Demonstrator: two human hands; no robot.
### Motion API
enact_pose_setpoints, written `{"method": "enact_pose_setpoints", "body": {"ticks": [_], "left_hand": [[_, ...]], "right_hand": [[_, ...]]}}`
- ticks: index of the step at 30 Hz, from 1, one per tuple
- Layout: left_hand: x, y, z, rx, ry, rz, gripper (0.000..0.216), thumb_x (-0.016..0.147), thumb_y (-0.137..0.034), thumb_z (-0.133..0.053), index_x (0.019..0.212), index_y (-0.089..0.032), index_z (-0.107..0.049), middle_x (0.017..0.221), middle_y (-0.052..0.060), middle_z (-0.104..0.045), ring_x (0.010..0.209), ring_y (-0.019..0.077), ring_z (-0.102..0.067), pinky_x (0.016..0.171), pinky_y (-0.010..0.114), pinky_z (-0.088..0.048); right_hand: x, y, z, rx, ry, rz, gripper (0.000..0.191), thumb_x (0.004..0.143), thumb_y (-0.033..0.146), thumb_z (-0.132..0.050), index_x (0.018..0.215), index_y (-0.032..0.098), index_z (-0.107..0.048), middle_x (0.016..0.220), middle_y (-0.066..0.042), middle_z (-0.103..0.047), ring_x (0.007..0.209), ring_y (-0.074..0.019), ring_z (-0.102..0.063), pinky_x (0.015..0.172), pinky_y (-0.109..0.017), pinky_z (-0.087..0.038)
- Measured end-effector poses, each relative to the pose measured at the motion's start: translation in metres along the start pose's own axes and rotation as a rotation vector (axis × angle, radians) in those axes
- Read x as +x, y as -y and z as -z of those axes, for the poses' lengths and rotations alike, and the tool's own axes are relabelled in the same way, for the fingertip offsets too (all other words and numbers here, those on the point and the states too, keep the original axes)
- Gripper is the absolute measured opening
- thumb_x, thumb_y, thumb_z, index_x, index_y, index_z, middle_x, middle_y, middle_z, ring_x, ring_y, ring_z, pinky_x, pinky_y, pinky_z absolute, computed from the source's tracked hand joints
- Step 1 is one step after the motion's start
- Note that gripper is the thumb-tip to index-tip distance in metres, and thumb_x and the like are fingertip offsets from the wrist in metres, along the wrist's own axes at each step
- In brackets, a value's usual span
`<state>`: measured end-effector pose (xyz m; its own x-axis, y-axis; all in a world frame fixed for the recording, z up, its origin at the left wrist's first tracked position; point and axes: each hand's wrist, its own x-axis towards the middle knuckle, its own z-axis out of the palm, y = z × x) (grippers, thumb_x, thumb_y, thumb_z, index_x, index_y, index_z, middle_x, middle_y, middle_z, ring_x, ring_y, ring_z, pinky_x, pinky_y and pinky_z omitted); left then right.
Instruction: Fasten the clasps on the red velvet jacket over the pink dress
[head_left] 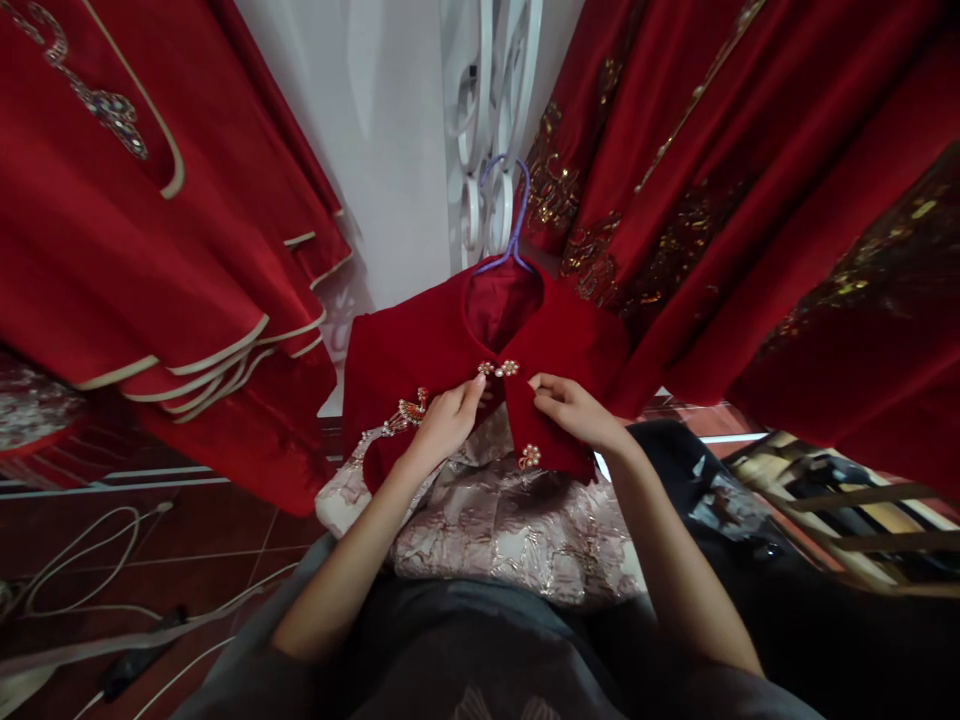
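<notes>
A short red jacket point(420, 340) hangs from a purple hanger point(520, 205) in front of me. Its collar is fastened with flower-shaped pearl clasps point(498, 369), and below them the front edges spread apart. My left hand point(448, 418) is closed on the left front edge, fingertips just under the clasps. On the other side, my right hand point(570, 408) pinches the right front panel between thumb and fingers. Another pearl flower point(529, 457) sits low on that panel. A beaded ornament point(406, 412) decorates the left panel. Beneath the jacket, pale brocade fabric point(517, 530) lies across my lap.
Red garments with pale trim point(172, 290) hang on the left, and red garments with gold sequins point(675, 230) on the right. The hanger's hook is at a white scrolled metal frame point(480, 120). Cables point(135, 540) run over the tiled floor at left. A dark bag point(690, 480) lies at right.
</notes>
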<state>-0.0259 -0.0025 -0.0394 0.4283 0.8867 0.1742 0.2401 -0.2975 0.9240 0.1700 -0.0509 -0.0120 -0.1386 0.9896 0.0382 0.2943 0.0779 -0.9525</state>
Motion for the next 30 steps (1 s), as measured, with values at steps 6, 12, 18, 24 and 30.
{"method": "enact_pose_setpoints", "body": {"ticks": [6,12,18,24,30], "left_hand": [[-0.022,-0.006,-0.004,-0.076,0.039,-0.012,0.033,0.091,-0.049,-0.048,0.082,-0.019,-0.058,0.075,0.001,-0.063,0.070,0.0146,-0.061,0.067,0.026,-0.049],[-0.025,0.003,0.011,-0.064,-0.057,0.033,0.019,0.087,-0.037,-0.053,0.089,-0.018,-0.058,0.067,-0.003,-0.058,0.060,0.0117,-0.054,0.059,0.022,-0.044],[-0.028,-0.001,0.022,-0.065,-0.173,0.085,0.020,0.087,-0.032,-0.048,0.086,-0.018,-0.062,0.086,0.003,-0.064,0.082,0.0163,-0.062,0.073,0.030,-0.055],[-0.042,-0.008,0.035,-0.243,-0.058,0.140,0.024,0.081,-0.035,-0.060,0.097,-0.018,-0.064,0.091,0.004,-0.068,0.083,0.0175,-0.067,0.073,0.034,-0.060],[-0.046,0.003,0.071,-0.199,-0.262,0.114,0.026,0.074,-0.034,-0.066,0.091,-0.014,-0.067,0.085,0.008,-0.073,0.076,0.0182,-0.070,0.075,0.033,-0.059]], "right_hand": [[-0.011,0.014,-0.009,-0.142,-0.140,0.119,0.024,0.069,0.025,-0.066,0.081,0.021,-0.046,0.073,0.002,-0.059,0.063,-0.0118,-0.059,0.060,-0.025,-0.048],[-0.022,0.026,-0.039,-0.202,0.056,0.106,0.021,0.079,0.036,-0.067,0.085,0.021,-0.052,0.070,0.002,-0.061,0.058,-0.0121,-0.058,0.054,-0.025,-0.047],[-0.013,0.014,-0.079,-0.233,-0.059,0.147,0.025,0.077,0.024,-0.067,0.095,0.020,-0.051,0.086,-0.002,-0.061,0.069,-0.0131,-0.058,0.065,-0.028,-0.050],[-0.008,0.009,-0.085,-0.220,-0.138,0.174,0.026,0.073,0.016,-0.062,0.096,0.020,-0.050,0.085,-0.001,-0.060,0.067,-0.0120,-0.058,0.065,-0.026,-0.049],[-0.004,0.008,-0.081,-0.163,-0.164,0.155,0.011,0.079,0.014,-0.056,0.089,0.020,-0.056,0.078,0.000,-0.060,0.069,-0.0121,-0.060,0.063,-0.024,-0.049]]}}
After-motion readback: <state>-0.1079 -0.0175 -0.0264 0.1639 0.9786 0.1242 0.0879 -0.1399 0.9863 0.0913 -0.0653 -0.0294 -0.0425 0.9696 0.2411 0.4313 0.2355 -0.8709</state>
